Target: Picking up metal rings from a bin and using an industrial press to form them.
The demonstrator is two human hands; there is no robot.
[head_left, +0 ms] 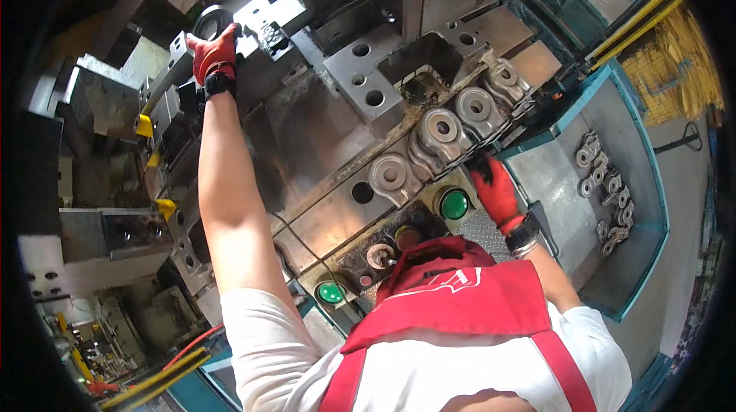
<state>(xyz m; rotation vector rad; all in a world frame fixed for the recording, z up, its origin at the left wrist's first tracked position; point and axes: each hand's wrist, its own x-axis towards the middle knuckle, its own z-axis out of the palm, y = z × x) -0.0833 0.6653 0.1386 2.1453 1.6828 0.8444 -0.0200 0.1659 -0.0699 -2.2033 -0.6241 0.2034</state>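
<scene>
A press operator in a white shirt and red apron leaned over a metal stamping die, both hands in red work gloves. The left hand (214, 55) reached far out at full arm's length, its fingers curled over a dark formed metal part (264, 38) near the upper left corner of the die block (322, 128); how firmly it gripped could not be told from this angle. The right hand (496, 190) stayed close in, fingers bent downward at the near right edge of the die, touching or just beside the end of a row of stamped metal brackets (441, 132), though whether it pinched one was hidden by the glove.

The four grey brackets lay in a line running diagonally from lower left to upper right across the die, each with a round hole at its centre. The row's long axis ran up and away from the operator's right side, so the right hand was plainly the nearer of the two, with the left hand well apart on the far side of the block.

Two green push buttons (454, 203) sat on a control panel just below the row, one beside the right hand, the other lower left near the apron. To the right, a teal-rimmed metal bin (648, 182) held a loose heap of finished brackets (607, 196), and yellow guard rails framed the station.
</scene>
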